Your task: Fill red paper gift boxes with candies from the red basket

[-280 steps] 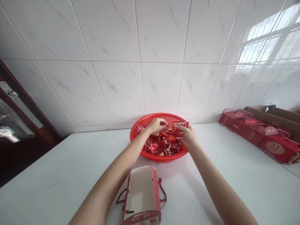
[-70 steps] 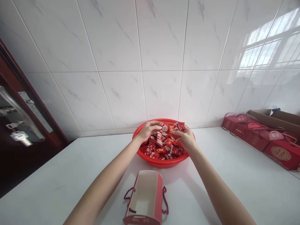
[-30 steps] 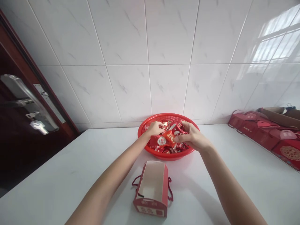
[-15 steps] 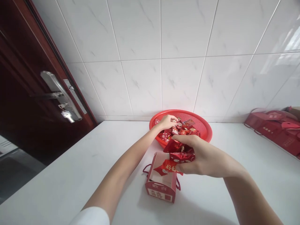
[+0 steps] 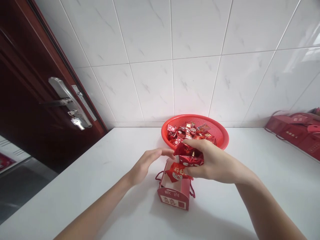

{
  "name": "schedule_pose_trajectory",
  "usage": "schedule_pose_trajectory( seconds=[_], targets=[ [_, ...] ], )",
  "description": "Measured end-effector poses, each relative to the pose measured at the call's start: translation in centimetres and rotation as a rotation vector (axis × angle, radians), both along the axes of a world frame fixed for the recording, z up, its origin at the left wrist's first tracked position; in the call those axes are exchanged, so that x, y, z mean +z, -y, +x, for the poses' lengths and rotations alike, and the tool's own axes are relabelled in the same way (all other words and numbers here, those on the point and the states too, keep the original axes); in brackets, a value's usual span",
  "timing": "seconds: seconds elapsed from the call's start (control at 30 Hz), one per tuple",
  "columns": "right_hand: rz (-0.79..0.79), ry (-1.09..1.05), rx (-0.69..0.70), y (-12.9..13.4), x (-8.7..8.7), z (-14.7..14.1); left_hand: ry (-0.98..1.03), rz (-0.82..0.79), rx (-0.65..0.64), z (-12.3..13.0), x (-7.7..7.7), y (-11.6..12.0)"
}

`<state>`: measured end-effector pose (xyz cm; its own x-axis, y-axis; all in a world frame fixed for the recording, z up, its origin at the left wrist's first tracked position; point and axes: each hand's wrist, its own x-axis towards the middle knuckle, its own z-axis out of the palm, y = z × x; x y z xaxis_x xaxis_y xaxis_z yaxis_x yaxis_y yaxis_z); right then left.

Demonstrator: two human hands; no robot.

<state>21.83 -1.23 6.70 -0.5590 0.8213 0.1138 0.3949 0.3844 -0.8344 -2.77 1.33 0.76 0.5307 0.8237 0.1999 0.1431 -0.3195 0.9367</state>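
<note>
Several red wrapped packets [image 5: 188, 160] are gripped in my right hand [image 5: 212, 161], above a small red and white box [image 5: 175, 196] with an open top and dark red cord handles. My left hand [image 5: 146, 163] is at the left of the box, its fingers stretched toward the packets, fingertips at their left edge; whether they touch is unclear. Just behind stands a round red mesh basket [image 5: 221, 133] holding a heap of red wrapped sweets [image 5: 188, 131].
Red gift boxes [image 5: 295, 131] stand at the right on the white table [image 5: 75, 186]. A tiled wall [image 5: 150, 90] rises behind. A dark red door [image 5: 27, 83] with a metal handle and keys is at the left.
My left hand has come out of the basket, back and to the left, near the packets. My right hand still holds its packets and has shifted slightly. The camera view has moved a little.
</note>
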Motion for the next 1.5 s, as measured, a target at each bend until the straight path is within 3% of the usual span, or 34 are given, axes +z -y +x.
schedule_pose_trajectory(
  seconds=[0.13,0.27,0.43,0.63,0.9,1.07,1.5],
  targets=[
    [0.070,-0.071,-0.020,0.1,0.0,-0.3,-0.120,0.138,0.008,-1.0,-1.0,2.1],
    [0.111,-0.096,0.013,0.2,-0.3,-1.0,-0.165,0.249,0.044,-0.1,-1.3,3.1],
    [0.122,-0.071,0.093,0.2,-0.9,-1.6,-0.081,0.243,0.104,1.0,-2.3,3.5],
    [0.018,-0.051,0.226,-0.7,-1.5,-1.5,-0.014,0.213,0.055,0.4,-3.0,3.6],
    [0.003,0.025,0.242,-1.5,-1.1,0.2,-0.166,0.330,0.033,-1.4,-3.5,4.2],
    [-0.021,0.140,0.314,-1.1,-1.3,-0.6,-0.168,0.337,-0.003,-1.8,-3.8,4.5],
    [0.086,0.215,0.204,-0.5,-1.9,-1.5,-0.152,0.335,-0.033,-1.8,-3.9,4.6]
  ],
)
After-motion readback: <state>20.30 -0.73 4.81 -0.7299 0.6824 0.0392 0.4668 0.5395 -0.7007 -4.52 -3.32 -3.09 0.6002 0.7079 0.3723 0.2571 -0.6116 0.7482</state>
